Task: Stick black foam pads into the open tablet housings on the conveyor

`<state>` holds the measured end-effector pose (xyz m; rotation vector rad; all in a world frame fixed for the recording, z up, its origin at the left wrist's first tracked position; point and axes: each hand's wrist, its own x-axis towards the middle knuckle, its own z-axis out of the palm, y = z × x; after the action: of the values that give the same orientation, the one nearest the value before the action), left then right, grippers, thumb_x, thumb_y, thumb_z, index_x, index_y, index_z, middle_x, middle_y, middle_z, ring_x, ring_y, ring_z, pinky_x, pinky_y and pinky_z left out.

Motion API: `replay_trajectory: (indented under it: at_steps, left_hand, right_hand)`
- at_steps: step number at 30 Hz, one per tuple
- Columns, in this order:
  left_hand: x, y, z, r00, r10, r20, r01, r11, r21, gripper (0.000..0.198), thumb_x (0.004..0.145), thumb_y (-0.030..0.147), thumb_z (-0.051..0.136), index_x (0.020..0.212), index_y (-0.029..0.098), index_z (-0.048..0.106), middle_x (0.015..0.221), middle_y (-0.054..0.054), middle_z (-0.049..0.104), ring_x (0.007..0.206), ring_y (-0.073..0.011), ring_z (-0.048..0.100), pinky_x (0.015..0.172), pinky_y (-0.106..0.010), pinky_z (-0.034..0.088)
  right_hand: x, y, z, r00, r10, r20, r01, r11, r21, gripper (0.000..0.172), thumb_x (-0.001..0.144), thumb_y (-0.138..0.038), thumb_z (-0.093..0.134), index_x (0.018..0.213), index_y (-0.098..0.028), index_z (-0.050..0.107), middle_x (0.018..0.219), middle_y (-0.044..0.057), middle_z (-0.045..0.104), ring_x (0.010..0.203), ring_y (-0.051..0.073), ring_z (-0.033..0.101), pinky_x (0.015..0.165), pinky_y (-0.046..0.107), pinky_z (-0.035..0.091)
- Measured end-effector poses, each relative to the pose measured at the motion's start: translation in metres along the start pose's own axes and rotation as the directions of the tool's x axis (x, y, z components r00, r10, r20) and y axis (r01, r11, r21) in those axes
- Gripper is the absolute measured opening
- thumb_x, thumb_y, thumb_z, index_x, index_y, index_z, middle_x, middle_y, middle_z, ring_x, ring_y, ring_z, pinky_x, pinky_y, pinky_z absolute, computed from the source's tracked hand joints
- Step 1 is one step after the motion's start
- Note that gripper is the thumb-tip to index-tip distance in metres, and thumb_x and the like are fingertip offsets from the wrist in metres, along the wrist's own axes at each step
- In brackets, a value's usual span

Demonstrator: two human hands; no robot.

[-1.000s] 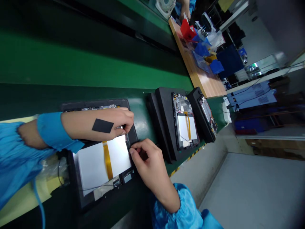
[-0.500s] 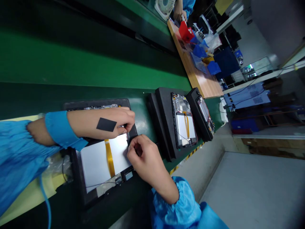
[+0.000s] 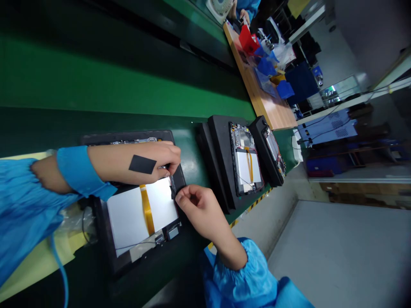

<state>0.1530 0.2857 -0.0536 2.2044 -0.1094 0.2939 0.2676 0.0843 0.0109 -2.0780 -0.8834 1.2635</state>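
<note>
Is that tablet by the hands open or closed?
The tablet is open: its white battery and amber ribbon cable lie uncovered.

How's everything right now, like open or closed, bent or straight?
Near device: open, insides showing
Left hand: fingers bent, over the device
Right hand: thumb and finger together, at the device's edge
Yellow strip: lying across the white pack
Middle device: open, on black foam
Far device: open
Fan: partly cut off; can't tell if spinning

An electronics workshop, green workbench (image 3: 189, 149) edged with striped tape (image 3: 260, 200), opened tablets (image 3: 130, 219) on black foam pads (image 3: 221, 160), wooden bench (image 3: 280, 114) bearing red and blue bins (image 3: 266, 66), another worker's blue sleeve (image 3: 252, 7) beyond
</note>
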Motion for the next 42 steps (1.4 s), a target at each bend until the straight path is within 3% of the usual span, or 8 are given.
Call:
replay_trajectory:
  at_steps: [14,27,29,31,34,36,38,42]
  left_hand:
    - [-0.001,-0.007,0.003,0.999,0.023,-0.027,-0.023,1.000,-0.003,0.018,0.089,0.016,0.058,0.072,0.024,0.058,0.077,0.000,0.065,0.080,-0.0222,0.056,0.072,-0.034,0.039]
    - [-0.001,-0.005,0.003,0.999,0.022,-0.034,-0.022,1.000,0.006,0.017,0.091,0.020,0.054,0.075,0.024,0.059,0.077,0.000,0.064,0.077,-0.0209,0.056,0.072,-0.034,0.040]
    - [-0.001,-0.005,0.003,0.999,0.025,-0.041,-0.025,1.000,0.000,0.018,0.091,0.021,0.055,0.074,0.024,0.059,0.076,-0.001,0.064,0.077,-0.0210,0.056,0.072,-0.035,0.040]
    - [-0.001,-0.006,0.003,0.999,0.024,-0.045,-0.025,1.000,-0.009,0.018,0.092,0.022,0.055,0.074,0.024,0.059,0.077,0.000,0.064,0.078,-0.0210,0.056,0.072,-0.035,0.040]
    - [-0.002,-0.007,0.004,0.999,0.016,-0.044,-0.016,1.000,-0.012,0.018,0.092,0.021,0.056,0.074,0.024,0.059,0.078,0.000,0.064,0.080,-0.0212,0.056,0.073,-0.035,0.040]
    - [-0.004,-0.009,0.005,0.999,0.007,-0.036,-0.007,1.000,-0.014,0.017,0.093,0.021,0.056,0.076,0.025,0.059,0.079,0.000,0.064,0.080,-0.0213,0.056,0.074,-0.035,0.040]
    - [-0.005,-0.010,0.005,1.000,-0.005,-0.021,0.005,1.000,-0.013,0.016,0.093,0.020,0.056,0.078,0.025,0.060,0.082,0.000,0.064,0.082,-0.0214,0.056,0.076,-0.036,0.041]
    - [-0.007,-0.010,0.004,1.000,-0.024,0.010,0.024,1.000,0.002,0.016,0.094,0.020,0.056,0.081,0.025,0.061,0.085,-0.001,0.065,0.084,-0.0220,0.057,0.078,-0.036,0.042]
  right_hand:
    - [-0.001,-0.004,0.004,0.979,-0.182,-0.095,0.137,0.923,-0.361,0.014,0.084,-0.008,0.064,0.075,-0.018,0.062,0.063,-0.005,0.052,0.058,0.011,0.048,0.060,0.024,0.032]
    - [0.004,-0.023,-0.006,0.980,-0.198,0.034,0.168,0.715,-0.679,0.012,0.087,-0.011,0.074,0.079,-0.016,0.067,0.076,0.001,0.062,0.070,0.015,0.054,0.065,0.028,0.036]
    - [0.001,-0.009,-0.008,0.950,-0.309,-0.033,0.221,0.746,-0.628,0.010,0.086,-0.017,0.081,0.085,-0.016,0.070,0.079,0.002,0.064,0.070,0.016,0.057,0.065,0.027,0.041]
    - [-0.003,0.008,-0.009,0.868,-0.487,-0.093,0.368,0.759,-0.537,0.009,0.093,-0.022,0.077,0.098,-0.015,0.074,0.084,0.003,0.065,0.074,0.016,0.061,0.067,0.027,0.048]
    - [-0.008,0.030,-0.007,0.690,-0.721,-0.066,0.602,0.622,-0.501,0.026,0.107,-0.023,0.056,0.123,-0.014,0.074,0.097,0.009,0.068,0.086,0.019,0.065,0.075,0.030,0.055]
    - [-0.011,0.036,-0.005,0.625,-0.780,0.039,0.657,0.498,-0.567,0.033,0.109,-0.027,0.051,0.129,-0.012,0.072,0.102,0.012,0.069,0.089,0.022,0.063,0.077,0.035,0.056]
    - [-0.014,0.039,-0.003,0.620,-0.776,0.116,0.667,0.444,-0.599,0.037,0.109,-0.033,0.055,0.132,-0.010,0.072,0.105,0.015,0.069,0.092,0.025,0.062,0.078,0.039,0.056]
    - [-0.021,0.044,-0.006,0.676,-0.734,0.067,0.672,0.577,-0.464,0.033,0.107,-0.030,0.058,0.129,-0.011,0.074,0.115,0.015,0.069,0.110,0.025,0.064,0.093,0.040,0.057]
